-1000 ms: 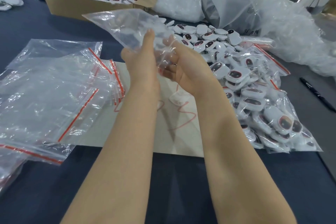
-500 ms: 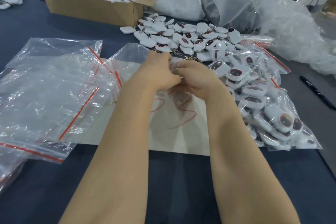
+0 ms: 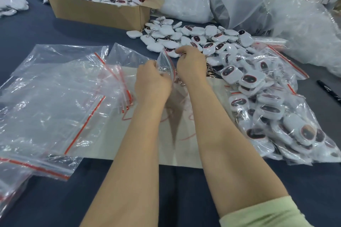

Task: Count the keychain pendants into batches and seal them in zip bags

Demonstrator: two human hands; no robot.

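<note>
My left hand [image 3: 152,81] pinches the mouth of a clear zip bag [image 3: 129,57] with a red seal strip, holding it up off the paper sheet [image 3: 186,145]. My right hand [image 3: 191,62] is curled at the near edge of the loose pile of white keychain pendants [image 3: 195,38], its fingers closed on a pendant there; gold clasps show just below it. Filled, sealed zip bags of pendants [image 3: 273,108] lie stacked to the right.
A stack of empty zip bags [image 3: 55,97] covers the left of the dark table. A cardboard box [image 3: 96,11] with a red sign holds more pendants at the back. Large plastic sacks [image 3: 249,2] stand behind the pile. A black pen [image 3: 330,92] lies at the right edge.
Both hands have come down from mid-air with the bag to the table. The right hand has moved off the bag and forward to the pendant pile; the left still holds the bag's mouth.
</note>
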